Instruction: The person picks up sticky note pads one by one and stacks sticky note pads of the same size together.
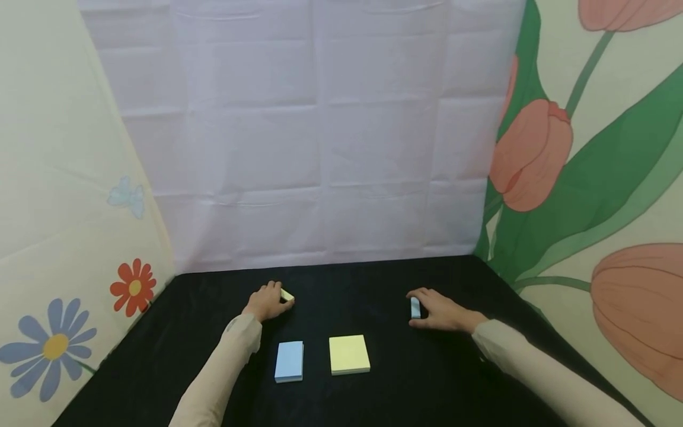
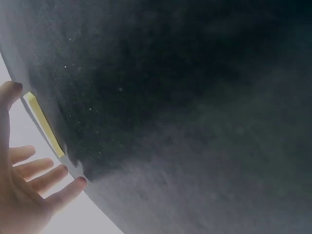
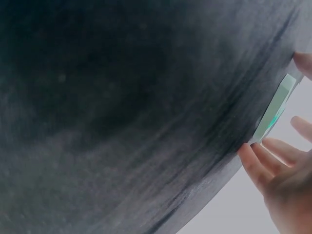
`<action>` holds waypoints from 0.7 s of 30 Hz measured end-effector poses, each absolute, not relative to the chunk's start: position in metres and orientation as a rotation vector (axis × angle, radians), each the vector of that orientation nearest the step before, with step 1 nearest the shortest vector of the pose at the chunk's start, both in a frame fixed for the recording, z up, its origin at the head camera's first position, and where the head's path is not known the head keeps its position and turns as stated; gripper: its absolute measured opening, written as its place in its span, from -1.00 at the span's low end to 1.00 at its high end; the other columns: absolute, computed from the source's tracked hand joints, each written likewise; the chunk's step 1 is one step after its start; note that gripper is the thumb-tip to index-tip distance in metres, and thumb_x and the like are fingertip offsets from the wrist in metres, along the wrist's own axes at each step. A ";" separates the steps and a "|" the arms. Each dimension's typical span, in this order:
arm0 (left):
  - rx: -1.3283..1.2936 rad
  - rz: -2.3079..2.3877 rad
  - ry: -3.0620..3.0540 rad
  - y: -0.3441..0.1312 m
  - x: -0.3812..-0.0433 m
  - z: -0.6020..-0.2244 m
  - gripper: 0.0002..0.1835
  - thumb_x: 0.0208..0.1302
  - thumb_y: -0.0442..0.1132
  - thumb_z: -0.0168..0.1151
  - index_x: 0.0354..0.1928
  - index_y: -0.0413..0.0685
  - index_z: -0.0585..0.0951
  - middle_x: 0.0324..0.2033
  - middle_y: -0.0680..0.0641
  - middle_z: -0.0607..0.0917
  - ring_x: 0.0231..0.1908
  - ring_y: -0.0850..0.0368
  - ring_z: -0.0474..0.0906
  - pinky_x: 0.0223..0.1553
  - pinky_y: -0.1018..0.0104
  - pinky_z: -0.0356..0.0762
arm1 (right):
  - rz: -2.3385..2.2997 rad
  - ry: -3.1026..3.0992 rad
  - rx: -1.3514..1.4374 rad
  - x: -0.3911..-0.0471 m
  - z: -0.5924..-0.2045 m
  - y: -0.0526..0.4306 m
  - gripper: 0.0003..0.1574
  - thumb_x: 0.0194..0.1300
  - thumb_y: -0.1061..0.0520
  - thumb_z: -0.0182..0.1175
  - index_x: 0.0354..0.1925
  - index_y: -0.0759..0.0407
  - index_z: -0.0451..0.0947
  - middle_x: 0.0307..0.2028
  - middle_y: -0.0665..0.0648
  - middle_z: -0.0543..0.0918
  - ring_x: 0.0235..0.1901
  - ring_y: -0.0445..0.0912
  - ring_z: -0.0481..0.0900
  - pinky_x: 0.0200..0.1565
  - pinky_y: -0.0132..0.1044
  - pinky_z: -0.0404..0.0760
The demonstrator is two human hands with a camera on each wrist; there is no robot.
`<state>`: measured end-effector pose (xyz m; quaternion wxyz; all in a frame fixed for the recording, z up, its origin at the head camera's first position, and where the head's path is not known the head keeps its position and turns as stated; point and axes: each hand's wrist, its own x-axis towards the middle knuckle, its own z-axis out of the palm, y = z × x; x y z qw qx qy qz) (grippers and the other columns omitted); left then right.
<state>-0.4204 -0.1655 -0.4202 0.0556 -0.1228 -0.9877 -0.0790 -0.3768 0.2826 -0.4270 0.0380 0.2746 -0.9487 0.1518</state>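
Observation:
On the left of the black table, my left hand (image 1: 265,302) reaches around a small yellow pad (image 1: 287,295). The left wrist view shows that yellow pad (image 2: 45,125) standing between the spread thumb and fingers, with a gap at the thumb. Over on the right, my right hand (image 1: 441,311) has its thumb and fingers on either side of a small light blue pad (image 1: 415,308). In the right wrist view this pad (image 3: 275,107) looks pale green; fingertips are right at its lower end, while the thumb stays apart from the upper end.
Nearer to me lie a blue sticky-note pad (image 1: 290,360) and a larger square yellow sticky-note pad (image 1: 349,354), side by side on the black cloth (image 1: 341,296). A white sheet (image 1: 320,148) hangs behind the table, with flower-printed cloths at both sides.

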 end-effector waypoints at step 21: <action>-0.351 -0.196 -2.993 -0.167 -0.432 -0.430 -0.48 0.34 0.05 0.21 0.05 -0.29 0.59 -0.01 -0.26 0.59 -0.02 -0.18 0.49 0.01 -0.18 0.41 | 0.485 -2.940 0.828 -0.385 -0.424 0.282 -0.16 0.18 -0.24 0.38 0.20 0.27 0.45 0.05 0.26 0.55 0.00 0.12 0.51 -0.04 0.04 0.51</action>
